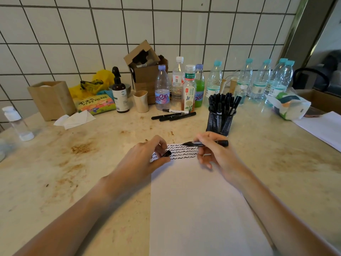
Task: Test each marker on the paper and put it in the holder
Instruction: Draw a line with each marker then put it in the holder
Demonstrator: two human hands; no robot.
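View from the head camera over a pale stone bench [258, 163], its top mottled with brown stains toward the left side and backed by a wall of white tiles [73, 34] with dark grout. A dark-framed opening [313, 34] closes the wall at the far right.

A white sheet of paper [193, 209] lies at the near edge, slightly right of centre; rows of black squiggles [181, 154] run across its far end. The right hand [212, 150] holds an uncapped black marker [204, 143] level above those squiggles, fingers curled round the barrel, the tip pointing left. The left hand [147, 154] pinches the marker's black cap [167, 153] between thumb and fingers over the left margin of the paper.

Just beyond the right hand stands a black mesh holder [219, 122], packed with upright black markers [223, 102]. Four more loose markers [173, 115] lie flat left of the holder, toward the back of the bench.

Along the back edge stand a row of plastic bottles [184, 85], a torn cardboard box [145, 71], a dark pump bottle [120, 91], a small paper cup [141, 101] and a colourful packet [96, 104]. A wooden box [51, 98] sits at the back left with crumpled tissue [75, 120] beside it. A tissue pack [287, 104] and further sheets [323, 128] lie at the right edge.
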